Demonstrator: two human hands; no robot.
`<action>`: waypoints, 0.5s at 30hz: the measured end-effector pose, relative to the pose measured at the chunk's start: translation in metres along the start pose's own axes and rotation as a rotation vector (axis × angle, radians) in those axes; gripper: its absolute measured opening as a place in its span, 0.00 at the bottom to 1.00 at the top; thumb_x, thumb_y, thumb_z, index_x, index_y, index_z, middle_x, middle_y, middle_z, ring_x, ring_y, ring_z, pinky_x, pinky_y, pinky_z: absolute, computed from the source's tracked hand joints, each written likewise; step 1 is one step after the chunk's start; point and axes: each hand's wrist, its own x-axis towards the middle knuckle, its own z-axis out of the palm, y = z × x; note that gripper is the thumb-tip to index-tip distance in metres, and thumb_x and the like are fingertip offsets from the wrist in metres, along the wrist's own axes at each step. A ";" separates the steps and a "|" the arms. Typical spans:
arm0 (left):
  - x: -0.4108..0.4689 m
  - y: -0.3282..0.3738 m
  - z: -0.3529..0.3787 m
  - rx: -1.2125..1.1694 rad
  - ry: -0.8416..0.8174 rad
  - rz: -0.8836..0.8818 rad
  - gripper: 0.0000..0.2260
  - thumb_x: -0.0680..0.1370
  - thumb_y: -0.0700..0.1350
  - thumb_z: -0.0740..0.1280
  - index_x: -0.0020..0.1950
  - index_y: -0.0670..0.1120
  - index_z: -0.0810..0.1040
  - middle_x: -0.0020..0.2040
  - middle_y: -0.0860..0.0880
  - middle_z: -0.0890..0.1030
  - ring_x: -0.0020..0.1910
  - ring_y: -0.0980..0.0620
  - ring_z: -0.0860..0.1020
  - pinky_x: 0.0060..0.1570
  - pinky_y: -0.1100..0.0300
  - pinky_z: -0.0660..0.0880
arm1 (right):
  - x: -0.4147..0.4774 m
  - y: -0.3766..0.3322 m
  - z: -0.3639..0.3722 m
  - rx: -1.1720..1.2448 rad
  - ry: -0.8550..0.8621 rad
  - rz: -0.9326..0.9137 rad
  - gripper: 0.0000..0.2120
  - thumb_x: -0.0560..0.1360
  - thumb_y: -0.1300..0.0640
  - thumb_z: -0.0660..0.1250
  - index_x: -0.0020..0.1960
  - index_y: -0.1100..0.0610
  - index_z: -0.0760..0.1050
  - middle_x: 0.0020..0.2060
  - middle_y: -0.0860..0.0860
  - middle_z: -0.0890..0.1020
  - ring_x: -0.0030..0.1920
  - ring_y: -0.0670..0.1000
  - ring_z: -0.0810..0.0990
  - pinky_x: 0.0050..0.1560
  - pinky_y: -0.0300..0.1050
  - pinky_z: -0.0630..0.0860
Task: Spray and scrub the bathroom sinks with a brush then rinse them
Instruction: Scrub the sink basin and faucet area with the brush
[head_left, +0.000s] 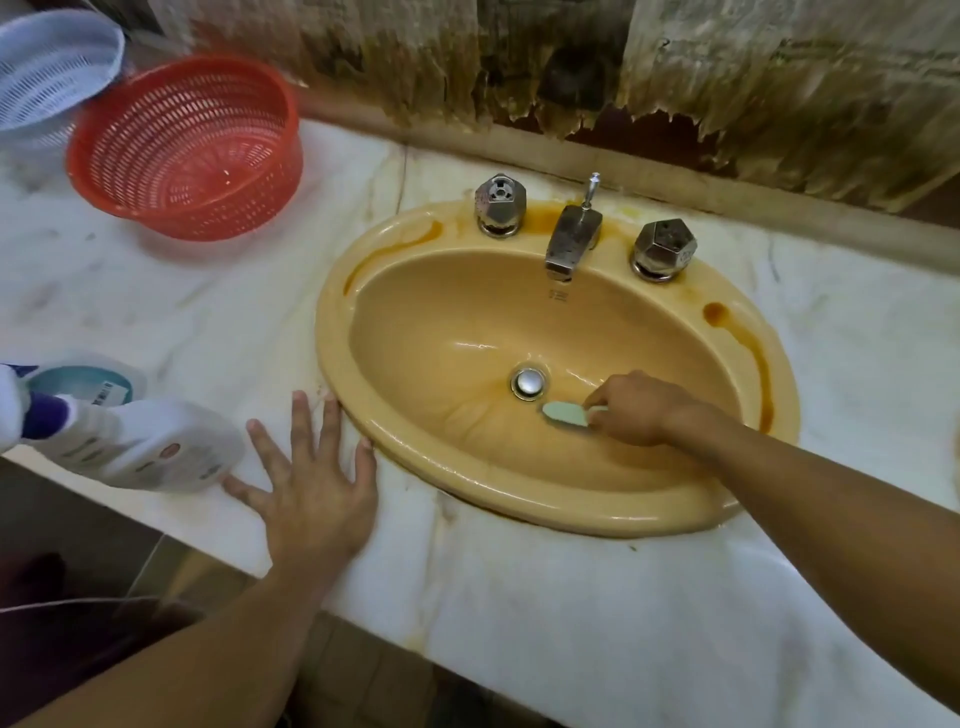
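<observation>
- Your spray bottle (135, 441) lies on its side at the left edge of the counter (519, 623), close to your left hand (311, 483). Its nozzle end is blurred and cut off by the frame.
- That left hand lies flat on the marble with its fingers spread and straight. It grasps nothing, and its fingertips reach the rim of the sink (332, 332). It makes a good brace there.
- The brush (563, 414) is down in the basin with its pale head just beside the drain plug (529, 383). The curled fingers of your right hand (634, 410) pinch its handle.
- Scrub in short, firm strokes outward from the drain and up the walls. The bristles are hidden beneath the head, so contact can't be confirmed.
- The rust streak (748, 353) on the right rim probably needs the hardest scrubbing. No other sink is in view.
</observation>
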 end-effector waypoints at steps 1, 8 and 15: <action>0.000 0.000 0.000 0.005 0.001 0.000 0.30 0.83 0.66 0.43 0.83 0.62 0.40 0.84 0.58 0.38 0.82 0.42 0.33 0.72 0.23 0.39 | 0.009 -0.004 0.002 0.017 0.029 -0.009 0.17 0.77 0.44 0.61 0.62 0.40 0.80 0.58 0.48 0.80 0.55 0.52 0.78 0.54 0.52 0.78; -0.001 0.001 -0.001 -0.014 0.025 0.000 0.29 0.83 0.65 0.46 0.83 0.62 0.42 0.84 0.59 0.39 0.82 0.42 0.34 0.73 0.24 0.38 | 0.028 -0.015 0.005 -0.088 -0.038 -0.136 0.14 0.78 0.44 0.62 0.61 0.39 0.81 0.55 0.46 0.80 0.55 0.52 0.79 0.50 0.49 0.78; -0.001 0.002 -0.003 -0.002 0.017 -0.001 0.29 0.84 0.65 0.45 0.83 0.62 0.41 0.84 0.59 0.37 0.82 0.43 0.32 0.73 0.25 0.36 | 0.049 -0.021 0.023 0.022 0.070 -0.149 0.14 0.78 0.45 0.58 0.58 0.42 0.80 0.53 0.51 0.80 0.52 0.54 0.77 0.45 0.48 0.71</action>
